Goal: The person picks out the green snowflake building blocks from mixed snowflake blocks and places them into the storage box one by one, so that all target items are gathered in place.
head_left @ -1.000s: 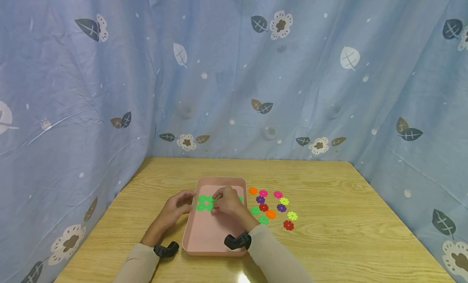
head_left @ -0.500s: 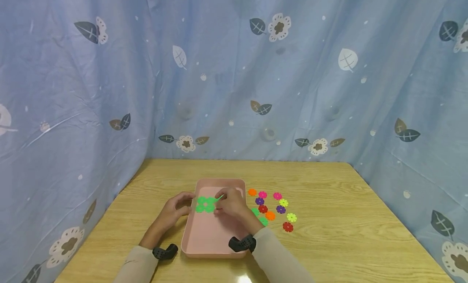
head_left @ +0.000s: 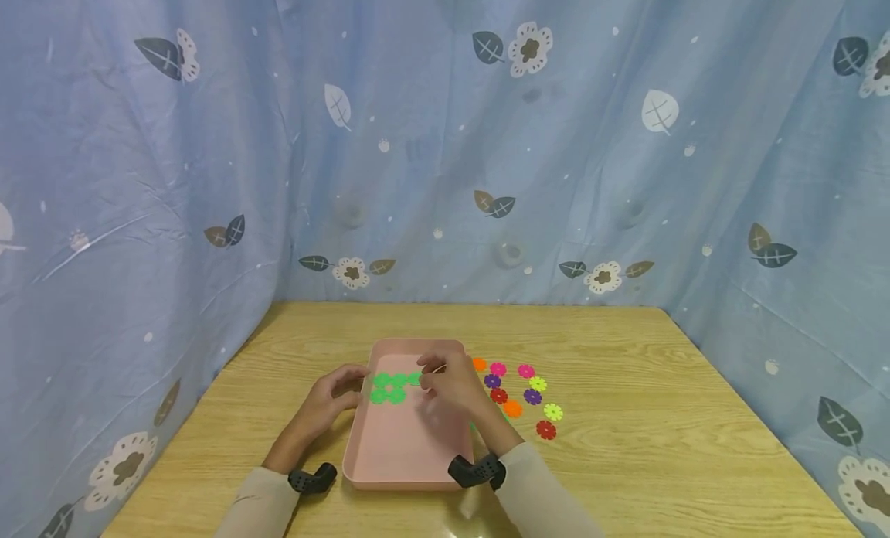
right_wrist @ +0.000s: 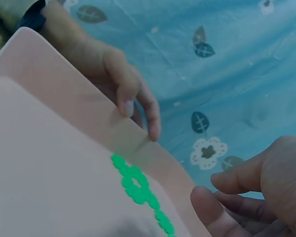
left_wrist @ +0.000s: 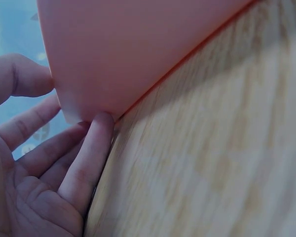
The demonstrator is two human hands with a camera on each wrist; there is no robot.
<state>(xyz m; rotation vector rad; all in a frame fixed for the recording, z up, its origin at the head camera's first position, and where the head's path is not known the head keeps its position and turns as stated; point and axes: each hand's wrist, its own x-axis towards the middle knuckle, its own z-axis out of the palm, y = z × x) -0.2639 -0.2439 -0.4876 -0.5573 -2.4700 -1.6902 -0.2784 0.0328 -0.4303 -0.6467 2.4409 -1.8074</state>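
Observation:
Several green snowflake discs (head_left: 396, 396) lie flat in the upper left part of a shallow pink tray (head_left: 406, 453), edge to edge in two rows. In the right wrist view, the green discs (right_wrist: 135, 183) lie near the tray's side wall. My right hand (head_left: 452, 382) hovers over the tray, just right of the end green disc, its thumb and fingers apart with nothing visible between them. My left hand (head_left: 328, 397) rests at the tray's left side. In the left wrist view, its fingers (left_wrist: 91, 158) touch the tray's outer wall.
On the wooden table (head_left: 626, 445), right of the tray, lie loose discs: orange (head_left: 512, 409), pink (head_left: 526, 371), purple (head_left: 532, 396), yellow (head_left: 552, 412) and red (head_left: 545, 430). My right forearm partly hides green ones there. A blue patterned curtain (head_left: 417, 175) encloses the table's back and sides.
The green disc tilted in my right fingers half a second ago now lies flat at the end of the upper row. My right hand has let go and moved slightly right; the left stays.

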